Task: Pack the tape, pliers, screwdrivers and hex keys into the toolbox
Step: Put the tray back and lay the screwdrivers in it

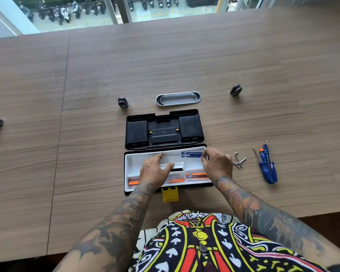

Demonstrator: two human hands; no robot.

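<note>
The black toolbox (208, 184) lies open in front of me, lid (163, 130) folded back, with a white tray (130, 163) inside. A blue-handled screwdriver (191, 154) lies along the tray's far side. My right hand (217, 163) pinches the end of its handle, and my left hand (155, 168) touches its shaft with a fingertip. Orange-handled screwdrivers (198, 176) lie along the tray's near side. Right of the box, hex keys (238, 160) and several blue-handled screwdrivers (267, 167) rest on the table. I see no tape or pliers.
A yellow latch (170, 194) hangs at the box's front. A metal oval cable tray (178, 98) is set into the wooden table behind the lid. Small dark clamps (123, 102) (235, 90) stand on either side. Windows run along the far edge.
</note>
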